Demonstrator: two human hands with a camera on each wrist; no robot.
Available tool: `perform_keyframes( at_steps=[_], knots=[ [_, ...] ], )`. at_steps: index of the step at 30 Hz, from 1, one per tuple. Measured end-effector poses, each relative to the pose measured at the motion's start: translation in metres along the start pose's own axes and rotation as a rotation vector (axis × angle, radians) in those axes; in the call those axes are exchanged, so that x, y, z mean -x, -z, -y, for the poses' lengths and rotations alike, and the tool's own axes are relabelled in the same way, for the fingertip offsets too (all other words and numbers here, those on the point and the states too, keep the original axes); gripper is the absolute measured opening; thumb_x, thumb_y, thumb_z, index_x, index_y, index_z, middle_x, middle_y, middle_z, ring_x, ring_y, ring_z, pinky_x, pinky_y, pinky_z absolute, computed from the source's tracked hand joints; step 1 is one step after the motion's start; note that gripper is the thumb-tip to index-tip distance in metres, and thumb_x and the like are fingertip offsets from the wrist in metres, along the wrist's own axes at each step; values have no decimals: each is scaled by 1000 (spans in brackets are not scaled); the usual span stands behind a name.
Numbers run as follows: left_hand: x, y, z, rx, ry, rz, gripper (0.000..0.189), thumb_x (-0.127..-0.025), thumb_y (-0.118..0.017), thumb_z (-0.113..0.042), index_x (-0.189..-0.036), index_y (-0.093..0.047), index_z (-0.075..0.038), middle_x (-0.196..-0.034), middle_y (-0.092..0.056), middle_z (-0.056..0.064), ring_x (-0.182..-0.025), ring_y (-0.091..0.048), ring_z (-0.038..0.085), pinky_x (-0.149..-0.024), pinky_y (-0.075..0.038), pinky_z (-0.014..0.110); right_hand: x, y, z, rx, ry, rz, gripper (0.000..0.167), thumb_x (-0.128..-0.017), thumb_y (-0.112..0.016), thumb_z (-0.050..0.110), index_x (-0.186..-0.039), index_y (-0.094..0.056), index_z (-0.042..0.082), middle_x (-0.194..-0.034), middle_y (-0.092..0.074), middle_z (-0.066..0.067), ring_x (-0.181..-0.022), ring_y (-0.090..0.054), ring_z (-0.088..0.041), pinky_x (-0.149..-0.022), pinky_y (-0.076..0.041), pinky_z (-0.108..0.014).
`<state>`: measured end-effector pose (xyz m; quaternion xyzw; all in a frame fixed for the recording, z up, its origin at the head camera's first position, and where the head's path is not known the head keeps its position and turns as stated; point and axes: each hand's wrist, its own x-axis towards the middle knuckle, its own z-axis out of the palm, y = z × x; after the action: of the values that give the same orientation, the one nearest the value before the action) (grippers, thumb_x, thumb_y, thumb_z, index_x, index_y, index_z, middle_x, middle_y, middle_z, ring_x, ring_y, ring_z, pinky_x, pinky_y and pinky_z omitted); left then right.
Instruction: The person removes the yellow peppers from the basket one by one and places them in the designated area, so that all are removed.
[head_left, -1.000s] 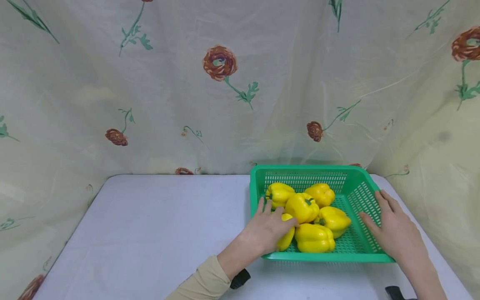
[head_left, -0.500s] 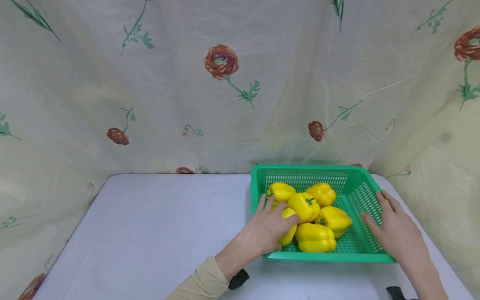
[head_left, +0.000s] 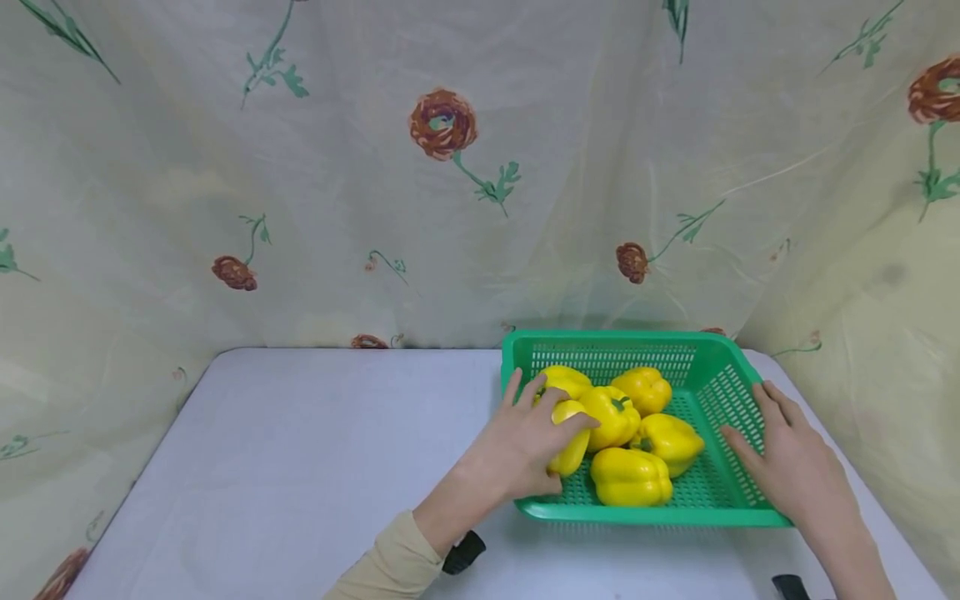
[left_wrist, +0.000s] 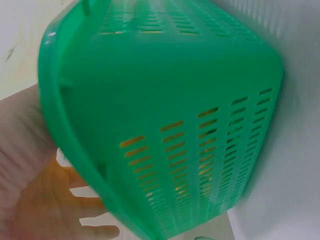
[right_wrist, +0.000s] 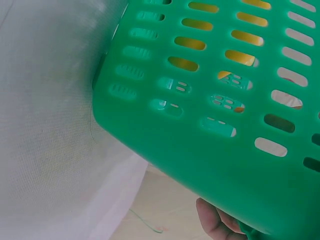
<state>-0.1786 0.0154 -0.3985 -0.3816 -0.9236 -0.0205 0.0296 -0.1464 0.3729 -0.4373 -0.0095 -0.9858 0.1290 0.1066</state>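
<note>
A green plastic basket (head_left: 660, 516) with slotted walls holds several yellow bell peppers (head_left: 632, 477). My left hand (head_left: 510, 450) reaches over its left rim and grips one yellow bell pepper (head_left: 570, 458), thumb on the right side and fingers spread round the far side. In the left wrist view the basket wall (left_wrist: 150, 90) hides that pepper, and part of the left hand (left_wrist: 40, 200) shows past the rim. My right hand (head_left: 806, 467) holds the basket's right rim, thumb inside; fingertips (right_wrist: 212, 220) show beyond the rim in the right wrist view.
The basket stands on a table with a white cloth (head_left: 315, 450), toward the right side. A flower-patterned curtain (head_left: 337, 183) hangs behind and along both sides. Black straps (head_left: 465, 552) sit at the wrists.
My left hand has closed round the front-left pepper and raised it, shifting slightly up and left. The right hand stays on the rim, and the other peppers have barely moved.
</note>
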Motion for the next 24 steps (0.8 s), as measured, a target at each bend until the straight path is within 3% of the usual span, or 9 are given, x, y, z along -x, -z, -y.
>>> perform_keyframes(
  at_steps=[8,13,24],
  knots=[
    [7,10,13,35,27,-120,81,-84,-89,-39,-155,-50,-40,-161,-50,8,-158,-41,42,-131,-28,68,1,0,0,-4,-3,4,83,-109,-62,38,-161,-28,-16,-161,-32,-45,-131,-44,-70,-99,-43,-83],
    [11,13,18,37,33,-216,84,-84,-89,-38,-157,-48,-38,-162,-49,9,-152,-49,34,-130,-33,66,1,1,0,-6,-7,6,83,-108,-63,39,-161,-28,-15,-162,-32,-44,-132,-44,-70,-99,-43,-83],
    [14,20,25,47,72,-254,84,-82,-89,-38,-156,-48,-40,-161,-52,8,-155,-45,41,-131,-31,65,1,0,0,-10,-2,0,82,-108,-63,38,-161,-29,-15,-162,-32,-44,-132,-44,-70,-98,-43,-84]
  ],
)
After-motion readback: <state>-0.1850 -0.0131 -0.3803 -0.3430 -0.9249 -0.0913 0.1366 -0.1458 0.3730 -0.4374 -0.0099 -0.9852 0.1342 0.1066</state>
